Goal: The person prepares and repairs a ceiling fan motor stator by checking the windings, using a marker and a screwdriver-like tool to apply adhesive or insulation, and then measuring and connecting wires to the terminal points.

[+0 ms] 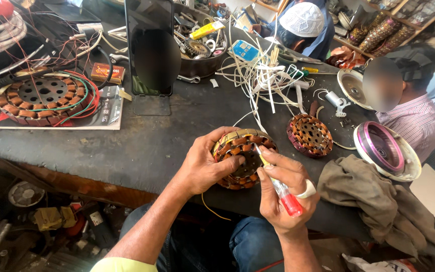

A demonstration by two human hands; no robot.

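While the left hand (205, 168) cups a copper-wound stator (245, 157) over the bench (152, 146) edge, its grip wrapped around the rim, the right hand (283, 189) pinches a red-handled screwdriver (278, 187), tip in the windings. Prying likely needs steady leverage. At 2 o'clock lies another stator (310, 135); at 4 o'clock, a rag (373, 201) crowds the elbow.

**A dark workbench crowded with motor parts**

A dark, worn workbench (157, 146) is seen. Beyond the fingertips, a phone on a stand (150, 48) is propped upright. Far left of the fingers, a wound stator (46, 98) is laid on a printed sheet (107, 115). Just right of the fingers, a smaller stator (309, 135) is set flat, with a pink-rimmed housing (386, 150) and a crumpled rag (373, 196) beyond it. White wires (263, 75) are tangled behind.
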